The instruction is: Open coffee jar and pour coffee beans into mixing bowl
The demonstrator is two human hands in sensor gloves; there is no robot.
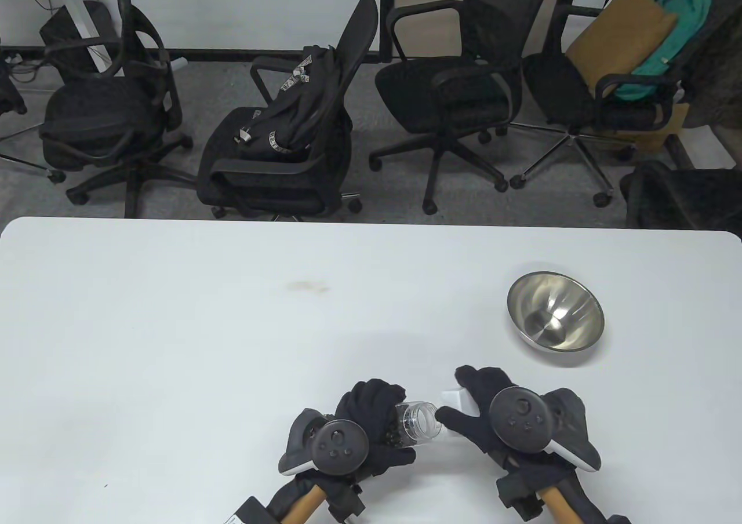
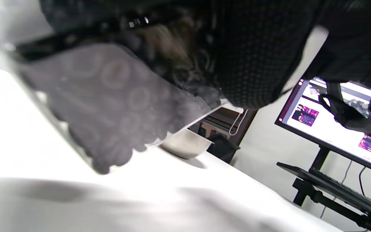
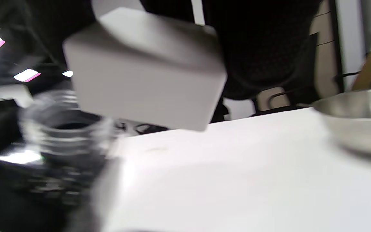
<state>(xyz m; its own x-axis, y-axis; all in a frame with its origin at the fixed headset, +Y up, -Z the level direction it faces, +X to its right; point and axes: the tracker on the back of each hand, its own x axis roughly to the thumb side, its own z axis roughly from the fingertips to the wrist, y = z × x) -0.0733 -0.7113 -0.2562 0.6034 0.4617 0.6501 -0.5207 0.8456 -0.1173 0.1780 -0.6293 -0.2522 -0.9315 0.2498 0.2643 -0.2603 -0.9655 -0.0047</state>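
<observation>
Between the two gloves, near the front edge of the surface (image 1: 174,327), the left hand (image 1: 371,425) has its fingers (image 1: 377,393) wrapped around the coffee jar (image 1: 418,424), which lies tilted with its open mouth toward the right hand (image 1: 493,414), probably so the thread was easy to reach. That hand's fingers are clamped on the white lid (image 3: 143,69), lifted just clear of the mouth; it looks square-edged and blocky. Dark coffee beans (image 1: 397,436) sit low in the jar, kept back from the opening by the tilt. The mixing bowl (image 1: 555,319) stands well apart, beyond the right hand and holding nothing, so the jar must travel to it.
</observation>
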